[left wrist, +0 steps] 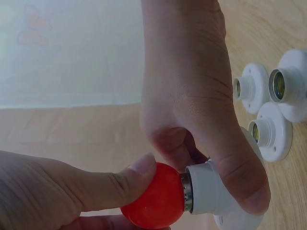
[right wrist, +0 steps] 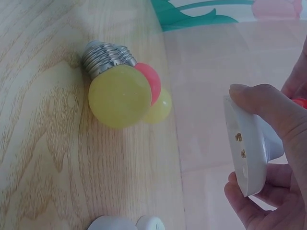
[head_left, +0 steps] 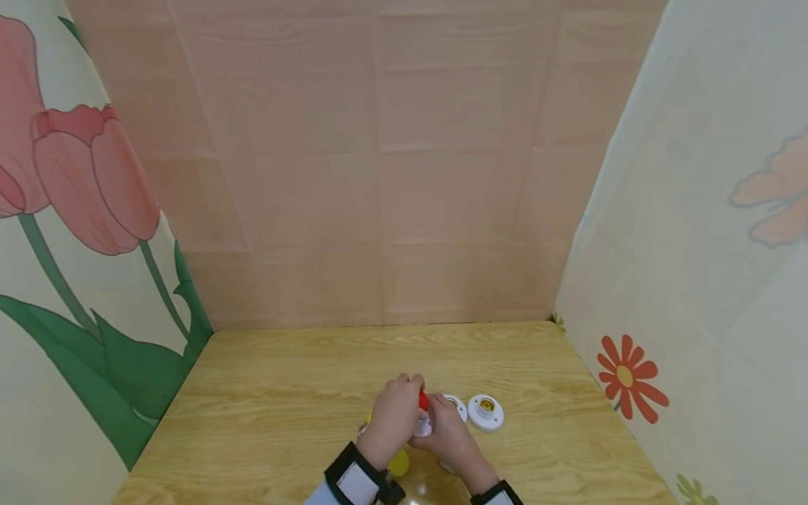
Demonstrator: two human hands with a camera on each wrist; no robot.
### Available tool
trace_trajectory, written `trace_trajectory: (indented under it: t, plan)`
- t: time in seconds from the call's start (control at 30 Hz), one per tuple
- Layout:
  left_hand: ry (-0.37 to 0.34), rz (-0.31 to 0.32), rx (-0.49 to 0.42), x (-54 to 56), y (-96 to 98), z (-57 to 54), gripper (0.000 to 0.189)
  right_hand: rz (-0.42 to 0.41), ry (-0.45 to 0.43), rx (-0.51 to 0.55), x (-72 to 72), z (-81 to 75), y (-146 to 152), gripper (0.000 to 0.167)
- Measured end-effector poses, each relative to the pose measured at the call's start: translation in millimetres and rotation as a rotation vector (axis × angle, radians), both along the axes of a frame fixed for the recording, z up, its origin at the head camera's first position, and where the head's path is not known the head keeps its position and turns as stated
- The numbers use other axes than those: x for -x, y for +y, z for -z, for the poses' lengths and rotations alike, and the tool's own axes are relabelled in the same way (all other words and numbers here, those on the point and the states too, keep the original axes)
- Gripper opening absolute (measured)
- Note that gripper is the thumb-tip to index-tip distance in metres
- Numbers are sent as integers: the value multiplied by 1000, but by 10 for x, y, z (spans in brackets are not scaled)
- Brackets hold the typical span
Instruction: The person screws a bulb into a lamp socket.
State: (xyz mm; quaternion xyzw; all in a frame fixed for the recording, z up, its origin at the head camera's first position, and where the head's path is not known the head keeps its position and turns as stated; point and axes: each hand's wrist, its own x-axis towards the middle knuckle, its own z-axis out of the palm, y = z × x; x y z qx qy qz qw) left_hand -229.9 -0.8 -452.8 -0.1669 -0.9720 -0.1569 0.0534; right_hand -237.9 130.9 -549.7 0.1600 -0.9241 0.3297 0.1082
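Observation:
My left hand [head_left: 396, 414] pinches a red light bulb [left wrist: 156, 199] by its round globe, thumb on the near side. The bulb's metal screw base sits at the mouth of a white lamp socket [left wrist: 204, 189], with a band of metal still showing. Around that socket curl the fingers and thumb of my right hand [head_left: 449, 438], which holds it above the table. In the right wrist view the socket's flat underside, with brass screws, faces sideways, and the thumb of the right hand [right wrist: 283, 115] lies on its rim.
Several white lamp sockets [head_left: 486, 412] stand mouth up on the wooden table [head_left: 284, 393], right of the hands. Near the left hand lie a large yellow bulb [right wrist: 120, 96], a red bulb [right wrist: 151, 79] and another yellow bulb [right wrist: 160, 108]. Fabric walls enclose the table.

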Motion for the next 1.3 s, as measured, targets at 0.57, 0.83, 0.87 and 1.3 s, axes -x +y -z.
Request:
trace_trajectory:
  t: [0.57,0.83,0.87,1.3]
  plan:
    - [49,104,-8,11,-29,37,31,-5,12,8,7,11,2,65]
    - [21,101,-23,20,-29,47,32,-4,24,-1,-1,12,-1,64]
    - [11,99,-22,24,-28,48,33,-2,25,-1,-2,11,-3,63]
    - [-50,98,-46,25,-42,24,34,9,-21,-3,-7,-13,-12,66]
